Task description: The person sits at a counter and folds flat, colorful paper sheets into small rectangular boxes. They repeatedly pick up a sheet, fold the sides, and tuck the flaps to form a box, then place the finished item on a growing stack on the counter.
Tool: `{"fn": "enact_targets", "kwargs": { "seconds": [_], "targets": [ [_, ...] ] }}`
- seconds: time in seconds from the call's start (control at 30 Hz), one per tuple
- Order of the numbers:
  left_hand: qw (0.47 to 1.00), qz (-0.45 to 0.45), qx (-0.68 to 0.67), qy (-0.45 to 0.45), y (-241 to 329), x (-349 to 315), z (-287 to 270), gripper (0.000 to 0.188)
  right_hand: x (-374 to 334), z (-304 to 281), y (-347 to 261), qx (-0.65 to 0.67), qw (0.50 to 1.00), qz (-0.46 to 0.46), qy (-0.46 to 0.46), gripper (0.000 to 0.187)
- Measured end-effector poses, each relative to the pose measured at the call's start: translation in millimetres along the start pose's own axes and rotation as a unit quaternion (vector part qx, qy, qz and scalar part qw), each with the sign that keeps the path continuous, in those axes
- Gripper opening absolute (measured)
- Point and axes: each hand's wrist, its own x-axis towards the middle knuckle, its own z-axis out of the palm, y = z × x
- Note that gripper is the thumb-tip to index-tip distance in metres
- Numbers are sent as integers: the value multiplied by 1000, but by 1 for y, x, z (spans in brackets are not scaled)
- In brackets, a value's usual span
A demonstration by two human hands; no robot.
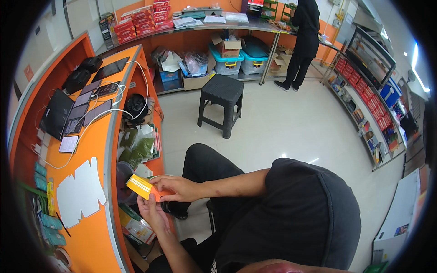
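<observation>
A small yellow and orange carton (139,187) with rows of white marks on one face is held up beside the orange desk. My left hand (154,214) grips it from below, with fingers along its lower side. Over its orange end, my right hand (178,188) has its fingers bent against the carton. Parts of the carton are hidden behind the fingers. Left of my hands, an irregular flat white sheet (83,194) with cut edges lies on the desk (93,236).
A laptop (57,113), several phones and a tablet (114,68) with white cables occupy the desk. Ahead stands a black stool (221,93). Another person (304,41) in dark clothes is at the far counter. Shelves of red boxes (362,88) line the right.
</observation>
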Motion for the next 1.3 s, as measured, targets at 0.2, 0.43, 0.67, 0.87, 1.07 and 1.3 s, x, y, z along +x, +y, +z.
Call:
{"fn": "enact_targets", "kwargs": {
  "seconds": [0.2, 0.43, 0.67, 0.87, 1.07, 1.3],
  "targets": [
    [995, 21, 68, 72, 9, 3, -10, 28, 6, -8, 1, 149, 980, 131, -14, 27],
    [995, 19, 43, 88, 0, 2, -8, 26, 9, 0, -2, -9, 999, -23, -22, 24],
    [995, 50, 59, 67, 2, -7, 11, 26, 6, 3, 7, 25, 999, 16, 33, 20],
    [971, 124, 183, 86, -3, -5, -11, 23, 13, 5, 1, 37, 997, 32, 63, 19],
    [960, 145, 221, 94, -12, -4, -24, 25, 25, 14, -1, 104, 989, 90, 62, 26],
    [966, 135, 215, 60, -17, -3, -25, 26, 27, 21, 4, 218, 966, 124, 66, 24]
  ]
}}
